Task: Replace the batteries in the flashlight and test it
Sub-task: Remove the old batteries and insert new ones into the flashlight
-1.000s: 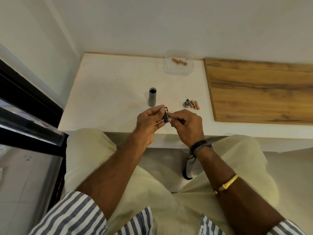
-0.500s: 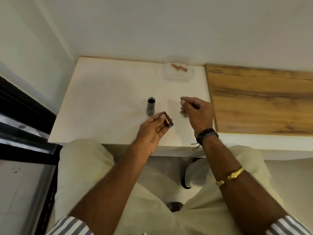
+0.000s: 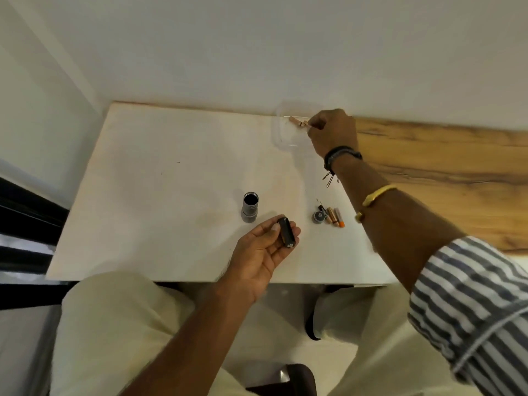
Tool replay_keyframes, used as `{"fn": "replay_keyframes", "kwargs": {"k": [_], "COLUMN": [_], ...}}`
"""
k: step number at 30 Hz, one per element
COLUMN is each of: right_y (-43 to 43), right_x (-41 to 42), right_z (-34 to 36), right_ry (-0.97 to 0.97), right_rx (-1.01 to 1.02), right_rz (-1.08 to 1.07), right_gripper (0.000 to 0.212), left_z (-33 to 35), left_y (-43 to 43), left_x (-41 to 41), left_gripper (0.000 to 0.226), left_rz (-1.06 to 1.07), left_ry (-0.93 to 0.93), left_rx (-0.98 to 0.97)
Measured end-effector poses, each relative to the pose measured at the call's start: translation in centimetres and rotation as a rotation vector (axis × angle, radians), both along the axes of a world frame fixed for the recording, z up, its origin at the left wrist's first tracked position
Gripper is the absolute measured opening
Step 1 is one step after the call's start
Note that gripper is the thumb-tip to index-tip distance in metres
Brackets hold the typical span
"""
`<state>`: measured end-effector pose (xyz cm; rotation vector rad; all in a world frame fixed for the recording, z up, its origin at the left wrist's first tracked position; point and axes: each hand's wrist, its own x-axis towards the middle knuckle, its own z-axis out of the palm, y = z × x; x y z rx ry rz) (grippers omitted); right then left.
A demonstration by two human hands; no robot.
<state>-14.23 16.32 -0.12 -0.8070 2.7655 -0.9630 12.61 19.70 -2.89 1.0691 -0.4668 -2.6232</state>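
Note:
The grey flashlight body (image 3: 250,207) stands upright on the white table (image 3: 171,181), its open end up. My left hand (image 3: 265,252) holds the black battery holder (image 3: 286,232) between thumb and fingers, just right of the flashlight. My right hand (image 3: 331,132) reaches to the clear plastic container (image 3: 281,132) at the table's back edge and pinches a copper-coloured battery (image 3: 297,122) inside it. The flashlight's round end cap (image 3: 318,217) and several loose batteries (image 3: 333,216) lie on the table under my right forearm.
A wooden board (image 3: 443,172) covers the surface to the right of the white table. A white wall rises directly behind. A dark frame (image 3: 25,212) runs along the left. My knees sit below the table's front edge.
My right hand left the battery holder, passed over the loose batteries and reached back to the clear container. My left hand keeps the holder, lowered slightly toward me.

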Motion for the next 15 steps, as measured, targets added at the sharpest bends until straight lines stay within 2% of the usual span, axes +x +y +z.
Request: {"fn": "replay_keyframes", "kwargs": {"k": [4, 7, 11, 15], "right_y": [-1.9, -2.8, -3.7, -3.9], "right_x": [-1.9, -2.6, -2.8, -2.3], "right_z": [0.0, -0.3, -0.7, -0.2], "right_ry": [0.161, 0.225, 0.269, 0.238], "right_rx": [0.266, 0.452, 0.527, 0.504], "right_rz": [0.067, 0.086, 0.104, 0.100], "right_gripper": [0.035, 0.033, 0.025, 0.024], "left_z": [-0.1, -0.2, -0.3, -0.3], "left_y": [-1.0, -1.3, -1.2, -1.0], "left_x": [-0.3, -0.3, -0.2, -0.1], "left_gripper": [0.030, 0.030, 0.029, 0.029], "left_rz": [0.010, 0.008, -0.006, -0.014], "left_ry": [0.003, 0.017, 0.023, 0.018], "left_rx": [-0.005, 0.013, 0.032, 0.033]}}
